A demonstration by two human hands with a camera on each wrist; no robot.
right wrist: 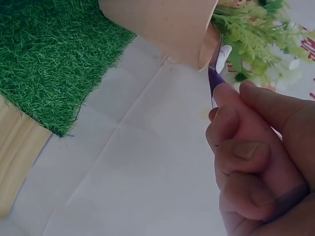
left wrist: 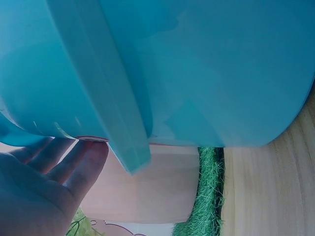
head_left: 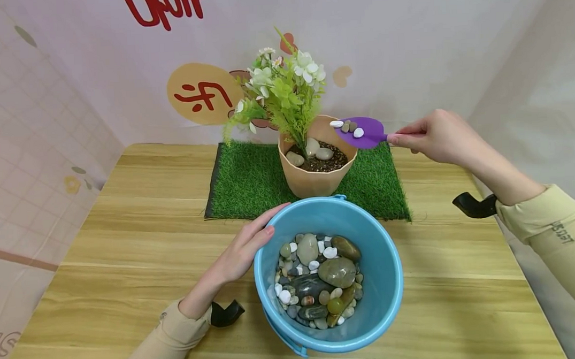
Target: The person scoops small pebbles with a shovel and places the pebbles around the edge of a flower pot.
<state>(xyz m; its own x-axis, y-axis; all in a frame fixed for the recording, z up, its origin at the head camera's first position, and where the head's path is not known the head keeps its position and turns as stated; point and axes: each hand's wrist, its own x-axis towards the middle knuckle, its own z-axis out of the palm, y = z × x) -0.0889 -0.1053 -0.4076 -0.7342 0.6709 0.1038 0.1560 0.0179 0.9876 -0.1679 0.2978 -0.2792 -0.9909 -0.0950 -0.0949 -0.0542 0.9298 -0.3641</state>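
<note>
My right hand [head_left: 437, 138] pinches the handle of a small purple shovel [head_left: 369, 127], its blade over the right rim of a peach flowerpot [head_left: 312, 184]. Two white and two brownish pebbles [head_left: 349, 126] lie on the blade; the right wrist view shows a white pebble [right wrist: 224, 56] there. Inside the pot are dark soil [head_left: 330, 164], a few larger pale stones [head_left: 324, 154] and a leafy plant with white flowers [head_left: 286, 91]. My left hand [head_left: 242, 251] rests with extended fingers against the outside of a blue bucket [head_left: 392, 260], thumb at its rim. Stones of mixed sizes [head_left: 337, 272] cover the bucket's bottom.
Behind the bucket, the pot stands on a green artificial-grass mat [head_left: 249, 178] on the wooden table [head_left: 140, 218]. A printed backdrop [head_left: 397, 41] rises close behind the plant. The bucket's blue handle [head_left: 287, 337] hangs down at its near left side.
</note>
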